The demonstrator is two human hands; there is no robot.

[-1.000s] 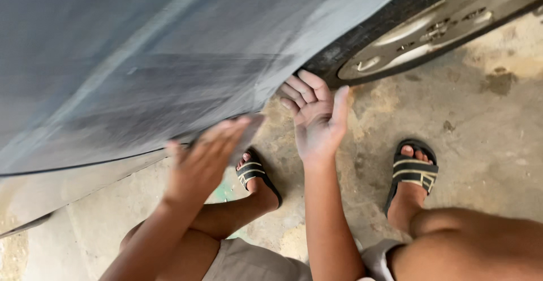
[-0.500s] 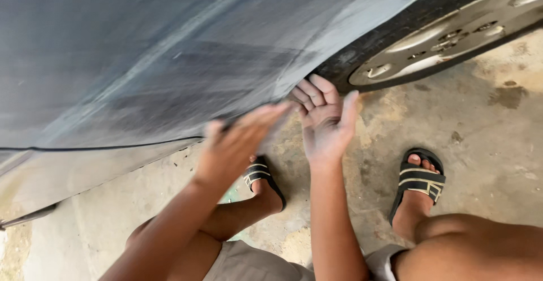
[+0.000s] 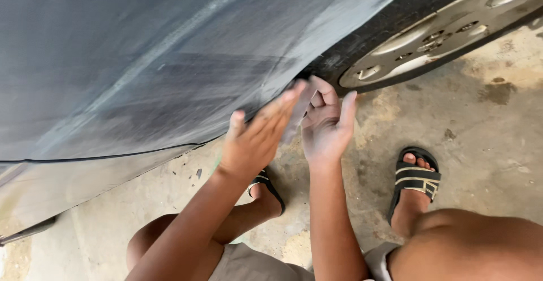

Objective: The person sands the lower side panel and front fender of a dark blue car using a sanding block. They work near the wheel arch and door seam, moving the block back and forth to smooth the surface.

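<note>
One dull grey car body panel (image 3: 141, 55) fills the far left of the scene, with one wheel (image 3: 430, 38) at the far right and stained concrete floor (image 3: 486, 128) spreading beneath. Near me are my two bare legs, each foot in a black strapped sandal, the right sandal (image 3: 416, 179) in full sight and the left sandal (image 3: 266, 184) half hidden behind my forearm. My left hand (image 3: 254, 139) lies flat with fingers stretched out, pressing a small grey sheet (image 3: 298, 111) against the panel's lower edge, while my right hand (image 3: 327, 125) sits just beside it, fingers loosely curled and touching that same sheet beside the wheel.
</note>
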